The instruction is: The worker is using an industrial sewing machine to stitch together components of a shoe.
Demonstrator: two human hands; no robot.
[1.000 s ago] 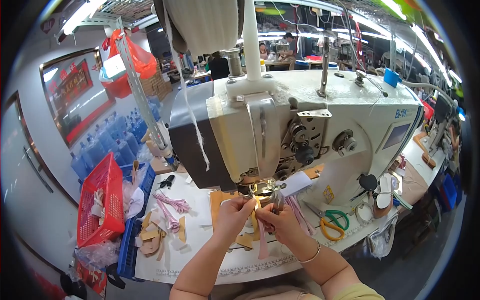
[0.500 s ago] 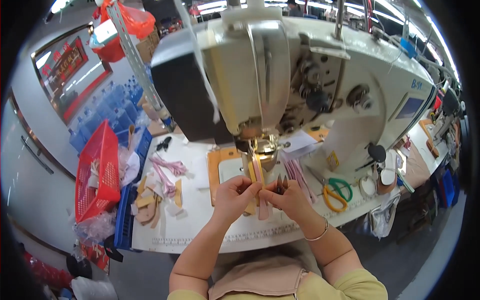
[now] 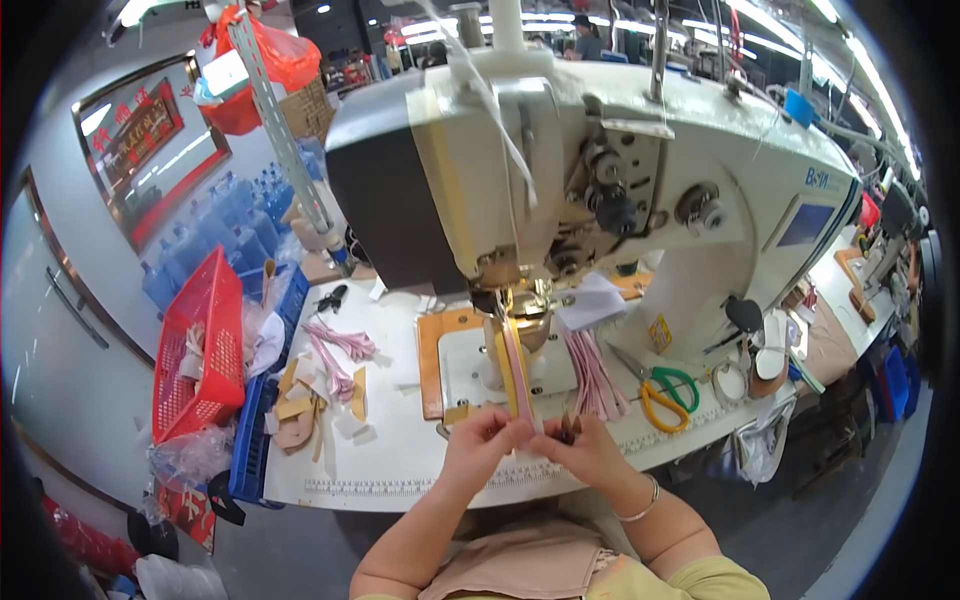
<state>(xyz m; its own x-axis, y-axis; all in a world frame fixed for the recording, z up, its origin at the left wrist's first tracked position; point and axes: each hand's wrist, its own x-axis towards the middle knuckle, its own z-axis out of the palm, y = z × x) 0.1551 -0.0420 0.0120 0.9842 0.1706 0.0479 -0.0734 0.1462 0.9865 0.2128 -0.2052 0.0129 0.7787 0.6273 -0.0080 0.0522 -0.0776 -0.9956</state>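
Note:
A narrow pink strip with yellow along its edge (image 3: 518, 372) runs from beneath the needle area of a large white sewing machine (image 3: 690, 130) toward me. Its near end is pinched between the fingertips of my left hand (image 3: 482, 445) and my right hand (image 3: 592, 455), which almost touch. Dark pointed metal tips, perhaps thread snips (image 3: 568, 428), poke out from the curled fingers of my right hand; the rest is hidden. Just right of the strip lies a bundle of pink strips (image 3: 596, 378) on the white table (image 3: 400, 450).
Scissors with green and orange handles (image 3: 668, 397) lie to the right. On the left are more pink strips (image 3: 335, 358), tan and white scraps (image 3: 298, 405) and a small black tool (image 3: 333, 297). A red basket (image 3: 200, 350) leans over a blue crate (image 3: 250, 435). A ruler scale (image 3: 385, 487) follows the front edge.
Both hands have come nearer to me, away from the needle, still pinching the strip. A longer stretch of it now shows between machine and fingers. The head view has shifted slightly.

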